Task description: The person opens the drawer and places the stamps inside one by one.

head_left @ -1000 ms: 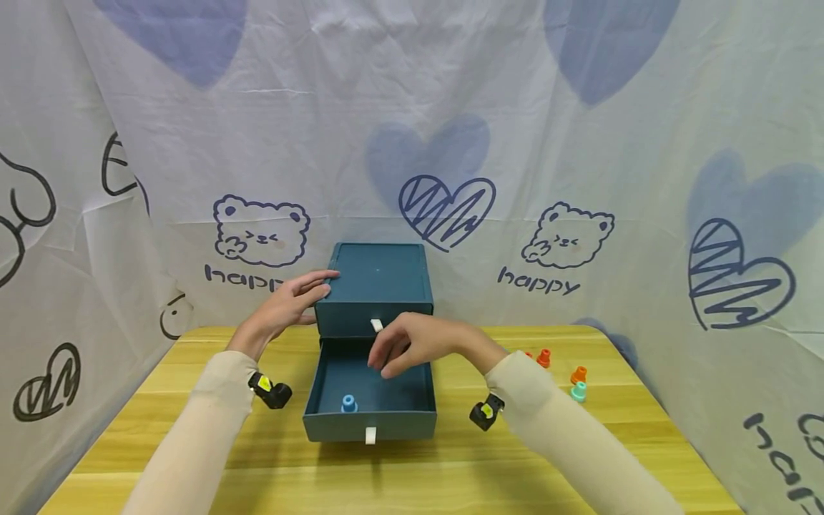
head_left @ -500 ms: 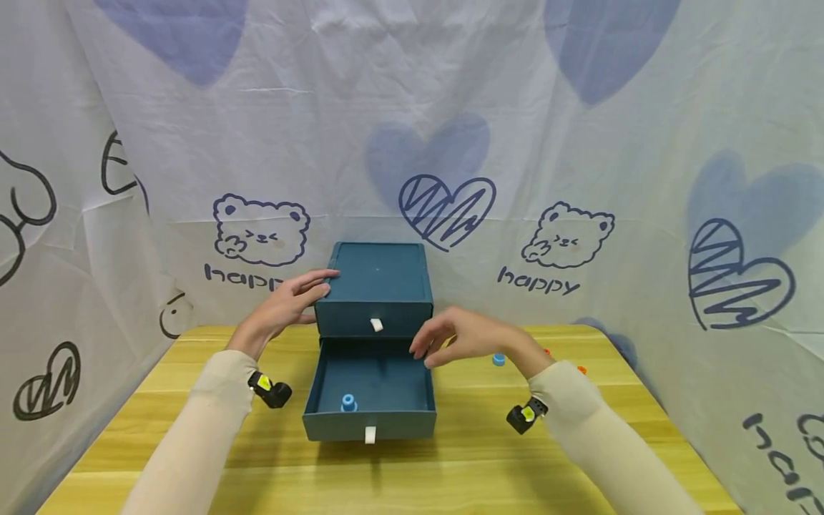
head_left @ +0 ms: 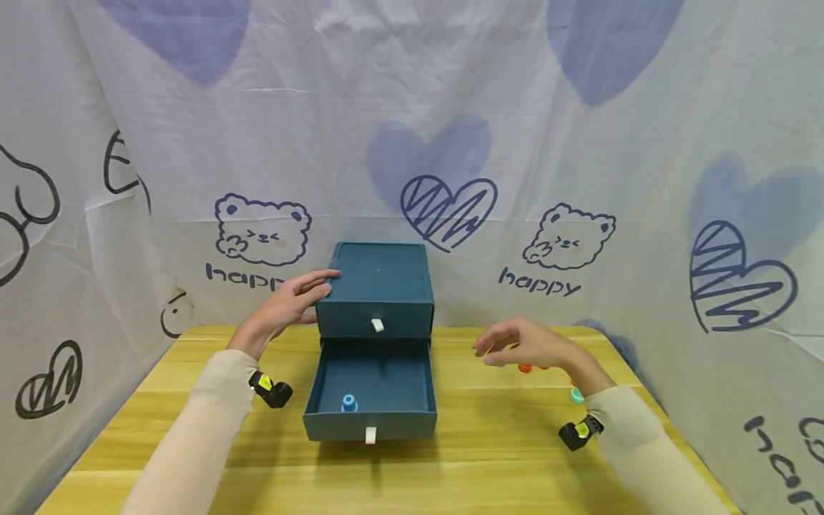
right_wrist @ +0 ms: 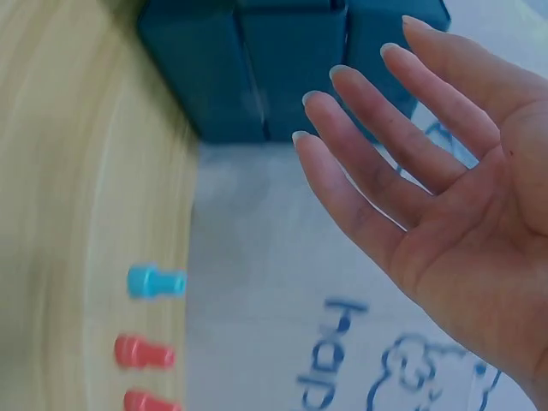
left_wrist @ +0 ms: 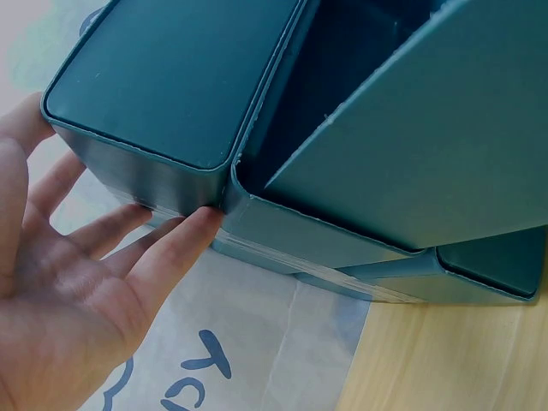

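A dark teal drawer box [head_left: 380, 275] stands at the back of the table, its lower drawer [head_left: 402, 425] pulled out. One small blue peg-like piece [head_left: 349, 403] stands inside that drawer, near the front left. My left hand [head_left: 283, 307] rests its fingertips on the box's left side, fingers spread, as the left wrist view also shows. Over the table right of the box, my right hand [head_left: 531, 343] hovers with relaxed fingers and holds nothing. Below it in the right wrist view are a blue piece [right_wrist: 156, 281] and a red piece [right_wrist: 144, 351].
Another red piece [right_wrist: 151, 401] stands at the lower edge of the right wrist view. A mint green piece [head_left: 576, 395] shows beside the right sleeve. White tabs [head_left: 370, 435] stick out from the drawer fronts. A printed cloth [head_left: 360, 107] hangs behind the wooden table [head_left: 309, 479].
My right hand has moved rightward, from above the open drawer to over the table near the small pieces. The left hand stays on the box, and the blue piece keeps its place.
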`<state>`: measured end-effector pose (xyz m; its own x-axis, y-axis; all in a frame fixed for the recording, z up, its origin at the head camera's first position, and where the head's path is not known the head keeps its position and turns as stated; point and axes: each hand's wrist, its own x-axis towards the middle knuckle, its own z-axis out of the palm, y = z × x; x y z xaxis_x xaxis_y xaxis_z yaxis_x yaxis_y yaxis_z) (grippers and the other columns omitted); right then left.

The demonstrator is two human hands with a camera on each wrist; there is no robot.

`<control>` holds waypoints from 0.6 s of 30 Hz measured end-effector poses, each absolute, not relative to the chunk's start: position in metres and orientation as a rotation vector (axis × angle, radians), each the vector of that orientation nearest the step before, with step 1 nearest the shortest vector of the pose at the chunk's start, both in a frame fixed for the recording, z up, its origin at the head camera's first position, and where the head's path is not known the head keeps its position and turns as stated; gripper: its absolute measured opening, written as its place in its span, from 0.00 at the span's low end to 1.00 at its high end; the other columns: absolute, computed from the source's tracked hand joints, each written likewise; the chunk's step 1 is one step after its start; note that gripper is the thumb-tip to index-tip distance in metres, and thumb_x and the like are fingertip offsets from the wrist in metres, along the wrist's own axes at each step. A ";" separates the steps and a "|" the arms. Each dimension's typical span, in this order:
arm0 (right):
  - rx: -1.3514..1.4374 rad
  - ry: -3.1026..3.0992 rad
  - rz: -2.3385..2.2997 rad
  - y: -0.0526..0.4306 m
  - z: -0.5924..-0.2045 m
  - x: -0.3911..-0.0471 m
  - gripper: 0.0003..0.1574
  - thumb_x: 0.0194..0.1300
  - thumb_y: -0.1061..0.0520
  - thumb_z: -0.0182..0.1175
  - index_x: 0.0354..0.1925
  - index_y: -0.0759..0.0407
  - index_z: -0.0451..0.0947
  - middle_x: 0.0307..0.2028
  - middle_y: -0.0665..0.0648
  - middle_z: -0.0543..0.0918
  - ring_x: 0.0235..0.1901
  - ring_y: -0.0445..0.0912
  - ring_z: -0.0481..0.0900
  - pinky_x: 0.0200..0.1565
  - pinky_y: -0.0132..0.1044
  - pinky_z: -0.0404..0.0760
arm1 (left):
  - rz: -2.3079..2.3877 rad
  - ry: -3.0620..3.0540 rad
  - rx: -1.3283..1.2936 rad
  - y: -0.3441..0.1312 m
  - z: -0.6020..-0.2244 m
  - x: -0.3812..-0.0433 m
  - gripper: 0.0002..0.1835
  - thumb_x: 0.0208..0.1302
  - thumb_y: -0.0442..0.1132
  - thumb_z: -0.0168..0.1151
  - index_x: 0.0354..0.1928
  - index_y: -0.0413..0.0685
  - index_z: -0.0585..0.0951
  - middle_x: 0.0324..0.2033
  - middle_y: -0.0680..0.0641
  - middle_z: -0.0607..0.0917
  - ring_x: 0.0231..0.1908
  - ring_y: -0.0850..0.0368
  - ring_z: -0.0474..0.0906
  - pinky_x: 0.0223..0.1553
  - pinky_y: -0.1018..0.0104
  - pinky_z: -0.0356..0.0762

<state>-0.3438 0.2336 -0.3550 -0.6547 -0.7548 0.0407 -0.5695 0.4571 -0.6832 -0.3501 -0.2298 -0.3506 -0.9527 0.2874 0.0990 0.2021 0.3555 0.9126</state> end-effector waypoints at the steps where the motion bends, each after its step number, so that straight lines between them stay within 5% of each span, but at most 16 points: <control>1: -1.109 2.457 -1.001 0.241 -0.358 -0.344 0.17 0.72 0.55 0.66 0.56 0.57 0.84 0.52 0.59 0.89 0.50 0.50 0.88 0.51 0.31 0.86 | 1.682 2.520 0.457 -0.230 -0.351 -0.350 0.32 0.79 0.57 0.53 0.78 0.57 0.65 0.82 0.40 0.55 0.80 0.33 0.51 0.70 0.30 0.66; 7: -0.953 2.543 -1.048 0.279 -0.368 -0.342 0.17 0.72 0.53 0.65 0.56 0.56 0.83 0.52 0.61 0.89 0.43 0.43 0.87 0.38 0.33 0.85 | 1.685 2.513 0.468 -0.230 -0.351 -0.350 0.32 0.79 0.57 0.53 0.78 0.56 0.64 0.82 0.40 0.55 0.80 0.34 0.51 0.70 0.30 0.66; 12: -0.915 2.572 -1.138 0.309 -0.377 -0.336 0.20 0.71 0.54 0.66 0.56 0.62 0.82 0.52 0.64 0.88 0.48 0.41 0.88 0.48 0.34 0.88 | 1.686 2.506 0.478 -0.230 -0.351 -0.351 0.32 0.79 0.56 0.52 0.79 0.56 0.64 0.82 0.40 0.55 0.80 0.34 0.50 0.70 0.29 0.66; 18: -0.896 2.609 -1.167 0.338 -0.389 -0.333 0.18 0.72 0.56 0.65 0.55 0.64 0.82 0.52 0.70 0.87 0.46 0.38 0.88 0.46 0.31 0.88 | 1.693 2.508 0.472 -0.230 -0.351 -0.351 0.31 0.79 0.56 0.52 0.78 0.56 0.65 0.81 0.40 0.55 0.80 0.33 0.52 0.69 0.30 0.68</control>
